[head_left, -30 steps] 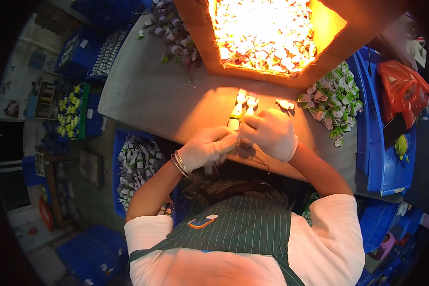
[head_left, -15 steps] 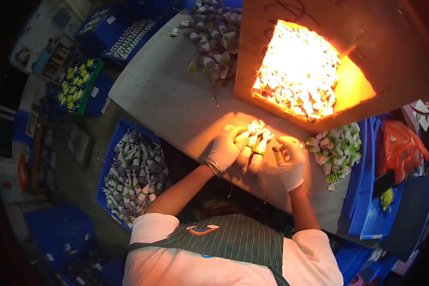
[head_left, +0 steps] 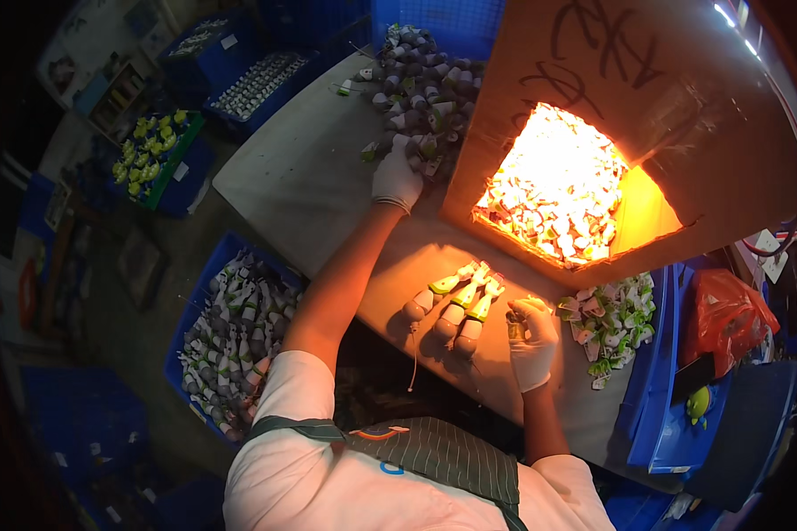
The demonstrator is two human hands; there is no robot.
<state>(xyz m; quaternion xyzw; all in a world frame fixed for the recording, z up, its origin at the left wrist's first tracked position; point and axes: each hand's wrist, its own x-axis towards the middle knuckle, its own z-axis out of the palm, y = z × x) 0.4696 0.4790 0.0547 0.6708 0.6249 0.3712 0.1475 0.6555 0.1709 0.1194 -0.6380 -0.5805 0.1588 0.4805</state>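
Note:
My left hand (head_left: 398, 180), in a white glove, reaches to the near edge of a pile of grey rounded parts (head_left: 434, 93). Its fingers look stretched out among the parts, their tips partly hidden. My right hand (head_left: 535, 343), also gloved, is closed round a small brownish, bottle-like thing (head_left: 514, 326). Just left of it, three small figures lie side by side in the bright light: a left figure (head_left: 434, 290), a middle figure (head_left: 460, 307) and a right figure (head_left: 476, 319). Each has a white and green upper part and a rounded grey end; a string trails from the left one.
A cardboard box (head_left: 483, 217) with a brightly lit opening full of small pieces stands behind. White and green pieces (head_left: 609, 323) lie at right, beside blue bins (head_left: 638, 389) and a red plastic bag (head_left: 726, 319). A blue crate (head_left: 179, 354) of figures stands lower left.
My left hand has let go of the figures and moved away to the grey pile. The figures now lie on the table. My right hand stays beside them with the bottle-like thing.

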